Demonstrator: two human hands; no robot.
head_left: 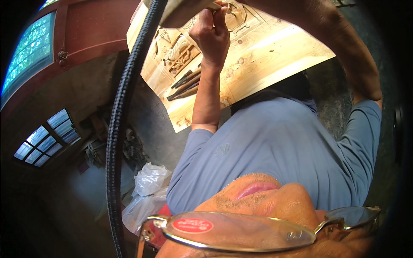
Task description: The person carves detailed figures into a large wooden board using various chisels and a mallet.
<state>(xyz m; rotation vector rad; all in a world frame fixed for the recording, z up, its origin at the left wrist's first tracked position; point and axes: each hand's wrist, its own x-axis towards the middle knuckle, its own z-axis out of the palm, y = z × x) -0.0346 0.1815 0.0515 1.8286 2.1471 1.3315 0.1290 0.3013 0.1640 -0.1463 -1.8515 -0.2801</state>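
Note:
A wooden panel [245, 86] with carved relief lies before me. My left hand [211, 32] is closed in a fist over the carving, thumb and fingers pressed together near the picture's top edge. What it grips is hidden. My right forearm [318, 19] reaches across from the right, but its hand lies beyond the top edge. A blurred, pale brown block-like object [185, 13] hangs close to my left fist; its kind and what holds it cannot be made out. Several slim carving tools [186, 85] rest on the panel beside my left forearm.
A black braided cable [118, 112] runs down the left side, close in front. White plastic bags [148, 182] sit on the floor to the left. A reddish-brown window frame [90, 26] and a paned window [47, 137] are further left.

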